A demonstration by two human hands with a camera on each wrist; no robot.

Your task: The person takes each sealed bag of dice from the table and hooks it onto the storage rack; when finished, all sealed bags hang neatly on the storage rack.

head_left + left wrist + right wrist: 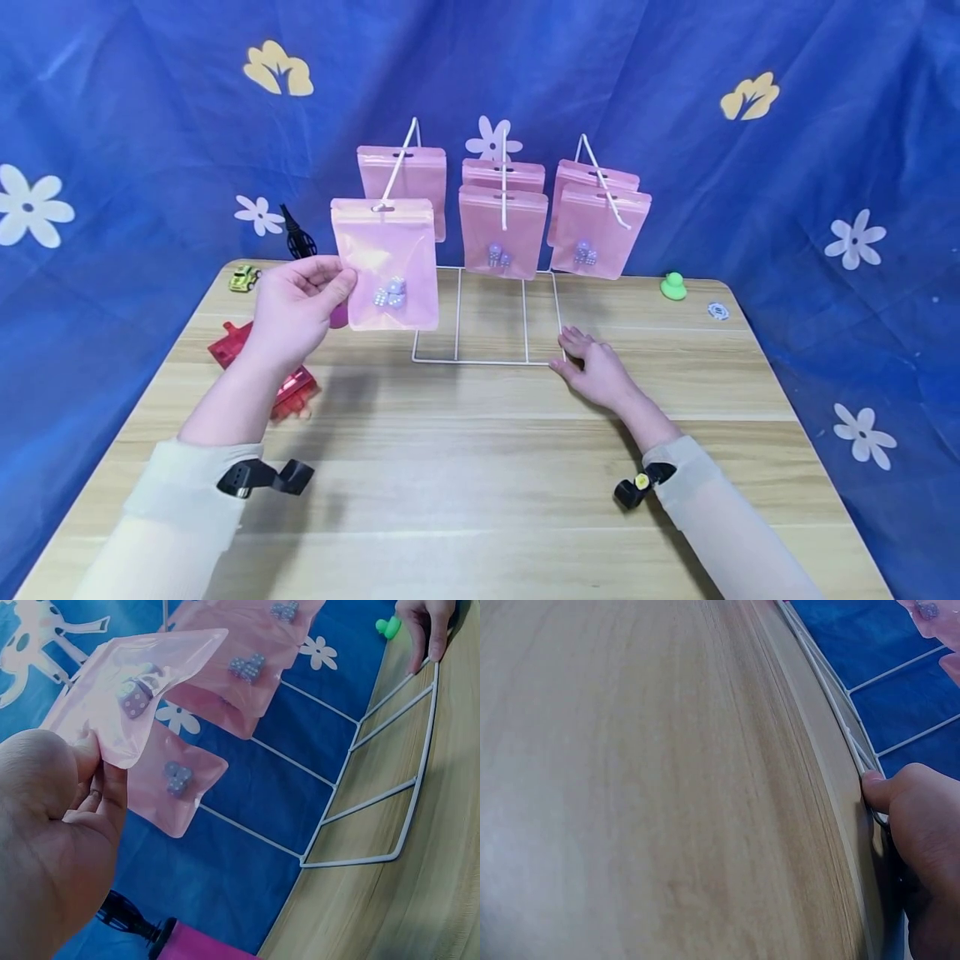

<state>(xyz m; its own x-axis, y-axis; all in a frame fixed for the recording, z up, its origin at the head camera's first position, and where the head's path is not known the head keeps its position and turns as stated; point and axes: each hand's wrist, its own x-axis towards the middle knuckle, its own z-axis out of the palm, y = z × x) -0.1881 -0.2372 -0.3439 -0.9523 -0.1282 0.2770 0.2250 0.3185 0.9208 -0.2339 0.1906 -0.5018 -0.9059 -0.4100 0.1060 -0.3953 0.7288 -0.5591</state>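
In the head view my left hand [300, 304] pinches the edge of a pink zip bag [356, 304] between thumb and fingers. Lilac dotted dice [391, 292] show through its front. The bag's hang hole is right at the tip of the left hook [397, 171] of a white wire rack [480, 362]. In the left wrist view this bag [150, 656] tilts toward the camera. My right hand [596, 371] grips the front right corner of the rack's base, its thumb on the wire [836, 697] in the right wrist view.
More pink bags hang behind on the left hook, on the middle hook [502, 225] and on the right hook [603, 229]. At left lie a red plastic object [296, 392] and a toy car [243, 277]. A green duck [673, 286] and a round chip [717, 311] lie at right.
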